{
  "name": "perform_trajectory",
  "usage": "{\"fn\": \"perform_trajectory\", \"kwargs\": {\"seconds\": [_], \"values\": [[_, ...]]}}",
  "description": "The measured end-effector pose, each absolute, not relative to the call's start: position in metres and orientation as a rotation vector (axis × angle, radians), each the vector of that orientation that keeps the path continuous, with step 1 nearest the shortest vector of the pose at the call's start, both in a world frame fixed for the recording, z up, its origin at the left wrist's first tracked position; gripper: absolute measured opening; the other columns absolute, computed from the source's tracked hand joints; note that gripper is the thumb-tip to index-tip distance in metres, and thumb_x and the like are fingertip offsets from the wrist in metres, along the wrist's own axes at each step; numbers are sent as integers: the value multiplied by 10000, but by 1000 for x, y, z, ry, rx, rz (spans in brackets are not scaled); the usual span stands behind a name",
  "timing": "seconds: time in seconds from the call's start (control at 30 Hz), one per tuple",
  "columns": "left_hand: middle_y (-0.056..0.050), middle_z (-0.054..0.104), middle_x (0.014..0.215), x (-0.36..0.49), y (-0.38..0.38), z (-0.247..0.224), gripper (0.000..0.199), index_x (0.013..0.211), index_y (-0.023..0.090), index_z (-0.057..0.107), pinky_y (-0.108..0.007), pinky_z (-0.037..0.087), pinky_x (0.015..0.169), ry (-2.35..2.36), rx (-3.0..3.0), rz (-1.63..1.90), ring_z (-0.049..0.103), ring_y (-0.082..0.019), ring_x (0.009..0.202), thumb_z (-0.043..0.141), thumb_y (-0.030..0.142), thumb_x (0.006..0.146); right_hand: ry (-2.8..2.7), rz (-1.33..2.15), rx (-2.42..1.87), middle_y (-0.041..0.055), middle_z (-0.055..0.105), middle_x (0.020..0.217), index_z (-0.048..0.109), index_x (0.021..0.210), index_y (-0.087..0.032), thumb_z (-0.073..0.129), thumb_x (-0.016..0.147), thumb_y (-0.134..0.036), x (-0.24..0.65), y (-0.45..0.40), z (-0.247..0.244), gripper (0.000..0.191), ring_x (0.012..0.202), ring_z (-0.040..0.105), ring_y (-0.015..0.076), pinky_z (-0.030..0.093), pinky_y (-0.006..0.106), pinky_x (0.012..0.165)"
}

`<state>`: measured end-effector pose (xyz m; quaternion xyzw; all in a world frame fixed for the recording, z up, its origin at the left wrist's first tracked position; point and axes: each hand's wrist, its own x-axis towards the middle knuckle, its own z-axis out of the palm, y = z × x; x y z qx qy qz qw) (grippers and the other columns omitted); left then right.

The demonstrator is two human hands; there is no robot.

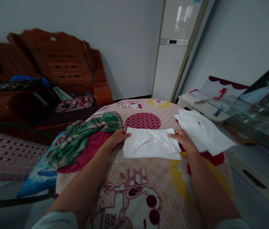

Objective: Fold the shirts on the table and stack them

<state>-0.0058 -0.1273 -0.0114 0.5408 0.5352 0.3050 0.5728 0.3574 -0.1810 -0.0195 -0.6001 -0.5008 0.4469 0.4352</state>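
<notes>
A white T-shirt (152, 144), folded into a flat rectangle with its neckline on top, lies in the middle of the round table. At its far left corner my left hand (120, 137) grips the cloth, thumb on top. My right hand (181, 139) pinches the far right corner in the same way. Beyond my right hand lies another white garment (201, 128), loosely heaped. Left of my left hand are a green plaid cloth (86, 135) and a dark red cloth (93, 148) partly under it. The fingers beneath the shirt are hidden.
A patterned tablecloth (146, 168) with cartoon dogs covers the table. A wooden sofa (63, 60) and a pink woven chair (12, 156) stand at left. A tall white air conditioner (172, 63) fills the corner; a glass-topped cabinet (255, 130) is at right.
</notes>
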Motion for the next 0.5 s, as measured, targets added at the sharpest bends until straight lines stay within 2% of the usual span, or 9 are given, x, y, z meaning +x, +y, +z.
{"fn": "perform_trajectory", "kwargs": {"seconds": [0.13, 0.27, 0.4, 0.5], "values": [[-70, 716, 714, -5, -127, -12, 473, 772, 112, 706, -277, 444, 565, 1259, 1233, 752, 601, -181, 601, 833, 458, 474, -1162, 1105, -1499, 43, 747, 742, 755, 861, -136, 779, 593, -339, 357, -181, -21, 338, 639, 647, 212, 483, 311, 612], [-66, 706, 699, -5, -129, -10, 467, 768, 108, 700, -269, 436, 552, 1243, 1257, 762, 592, -174, 588, 825, 459, 488, -1149, 1112, -1484, 54, 756, 781, 756, 880, -139, 784, 597, -356, 357, -182, -19, 358, 651, 653, 213, 491, 317, 626], [-55, 695, 709, -9, -131, -11, 422, 797, 118, 694, -272, 444, 595, 1153, 1293, 727, 604, -179, 621, 784, 439, 539, -1284, 1144, -1449, 63, 759, 817, 751, 878, -141, 764, 635, -382, 358, -185, -15, 343, 706, 665, 219, 487, 306, 642], [-35, 681, 685, -10, -127, -10, 330, 758, 140, 691, -264, 430, 596, 1212, 1407, 762, 601, -186, 638, 731, 412, 576, -1243, 1116, -1454, 46, 749, 769, 743, 845, -148, 767, 599, -350, 355, -185, -13, 320, 695, 659, 222, 483, 305, 628]]}}
